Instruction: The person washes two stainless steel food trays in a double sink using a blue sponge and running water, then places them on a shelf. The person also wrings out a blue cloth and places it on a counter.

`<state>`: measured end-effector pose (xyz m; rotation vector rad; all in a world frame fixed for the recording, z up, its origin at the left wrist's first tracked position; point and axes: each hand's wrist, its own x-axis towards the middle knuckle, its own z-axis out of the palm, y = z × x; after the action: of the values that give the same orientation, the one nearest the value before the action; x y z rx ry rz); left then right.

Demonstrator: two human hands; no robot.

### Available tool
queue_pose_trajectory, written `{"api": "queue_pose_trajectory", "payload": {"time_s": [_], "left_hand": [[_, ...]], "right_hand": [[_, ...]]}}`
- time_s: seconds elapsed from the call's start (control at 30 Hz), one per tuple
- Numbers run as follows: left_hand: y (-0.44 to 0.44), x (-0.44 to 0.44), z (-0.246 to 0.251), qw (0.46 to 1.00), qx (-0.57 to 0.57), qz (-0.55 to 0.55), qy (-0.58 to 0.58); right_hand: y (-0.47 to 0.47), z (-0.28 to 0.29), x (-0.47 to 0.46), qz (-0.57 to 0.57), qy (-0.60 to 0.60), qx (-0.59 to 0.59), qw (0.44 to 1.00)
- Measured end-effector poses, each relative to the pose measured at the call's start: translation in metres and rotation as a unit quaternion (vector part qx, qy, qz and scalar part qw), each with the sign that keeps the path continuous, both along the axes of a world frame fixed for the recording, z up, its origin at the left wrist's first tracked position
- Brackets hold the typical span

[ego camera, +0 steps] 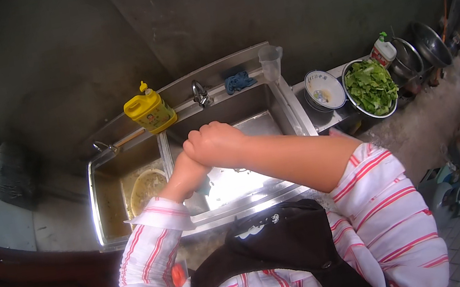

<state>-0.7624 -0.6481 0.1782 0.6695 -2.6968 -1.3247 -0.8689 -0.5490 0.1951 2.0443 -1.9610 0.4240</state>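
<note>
My right hand (215,144) is curled tightly, pressed against the top of my left hand (189,173); what lies inside its fist is hidden. A small bit of teal cloth (204,187) pokes out under my left hand, whose fingers are curled around it. Both hands are above a stainless steel double sink (290,107), near the divider between its basins. The larger basin's bottom shines with glare below my wrists. In the smaller left basin sits a pale round basin (134,197) with murky contents.
A yellow detergent jug (151,111), a faucet (200,93), a blue cloth (239,82) and a clear plastic pitcher (271,64) line the sink's back. To the right are stacked bowls (325,85), a bowl of leafy greens (371,86), a white pump bottle (383,51) and metal pans (429,44).
</note>
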Motion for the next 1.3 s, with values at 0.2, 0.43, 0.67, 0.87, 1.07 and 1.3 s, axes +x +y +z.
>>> {"api": "queue_pose_trajectory", "payload": {"time_s": [0.2, 0.43, 0.67, 0.87, 1.07, 1.3], "left_hand": [[-0.003, -0.014, -0.009, 0.97, -0.24, 0.024, -0.023], [-0.007, -0.018, -0.005, 0.92, -0.38, -0.071, 0.069], [0.009, -0.02, -0.005, 0.868, -0.456, -0.178, 0.08], [0.017, -0.015, -0.021, 0.829, -0.498, -0.154, 0.199], [0.019, -0.004, 0.011, 0.999, 0.027, 0.031, 0.022], [0.034, -0.003, 0.026, 0.993, 0.0, -0.057, -0.102]], "right_hand": [[-0.008, -0.012, -0.003, -0.109, -0.205, 0.038, 0.972], [-0.005, -0.03, -0.01, -0.115, -0.358, 0.087, 0.922], [0.025, -0.042, -0.01, -0.112, -0.679, 0.15, 0.71], [0.034, -0.045, -0.014, -0.064, -0.79, 0.214, 0.571], [0.048, -0.026, -0.011, 0.004, -0.111, -0.232, 0.966], [0.045, -0.005, 0.002, -0.046, -0.026, -0.034, 0.998]]}}
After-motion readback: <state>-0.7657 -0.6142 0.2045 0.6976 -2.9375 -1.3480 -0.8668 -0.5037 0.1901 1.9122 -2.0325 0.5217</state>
